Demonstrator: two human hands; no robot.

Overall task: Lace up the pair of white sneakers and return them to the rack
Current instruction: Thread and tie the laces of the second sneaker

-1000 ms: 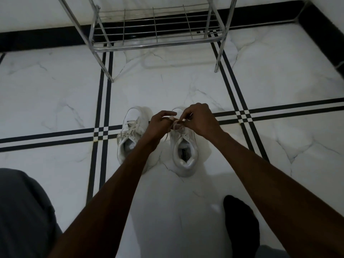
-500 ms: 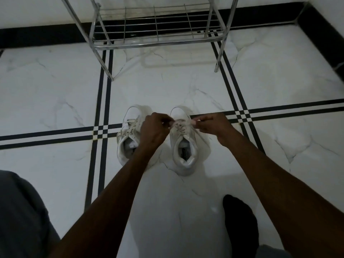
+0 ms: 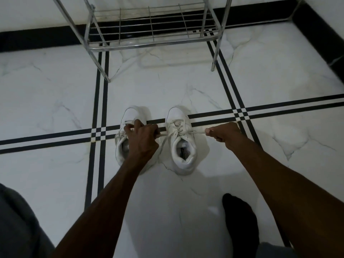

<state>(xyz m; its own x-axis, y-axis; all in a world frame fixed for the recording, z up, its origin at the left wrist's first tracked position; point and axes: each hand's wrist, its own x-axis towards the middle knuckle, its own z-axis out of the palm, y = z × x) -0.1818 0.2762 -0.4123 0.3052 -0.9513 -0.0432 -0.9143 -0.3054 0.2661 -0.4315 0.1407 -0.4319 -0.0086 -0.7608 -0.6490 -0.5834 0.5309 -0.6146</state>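
Two white sneakers stand side by side on the floor, toes pointing away from me. The right sneaker (image 3: 181, 138) has its lace (image 3: 197, 131) stretched taut out to both sides. My left hand (image 3: 142, 137) pinches one lace end and lies over the left sneaker (image 3: 130, 116), hiding its middle. My right hand (image 3: 224, 133) grips the other lace end, out to the right of the shoe. The metal wire rack (image 3: 152, 32) stands beyond the shoes at the wall, its lowest shelf bare.
White marble floor tiles with black double stripes (image 3: 279, 107) cross under the shoes. A black skirting (image 3: 316, 25) runs along the wall and right corner. My dark-socked foot (image 3: 240, 220) rests near the bottom right; grey trousers (image 3: 16, 226) fill the bottom left.
Both hands were together over the right sneaker's tongue. They have pulled apart sideways, the right hand far to the right, drawing the lace tight.
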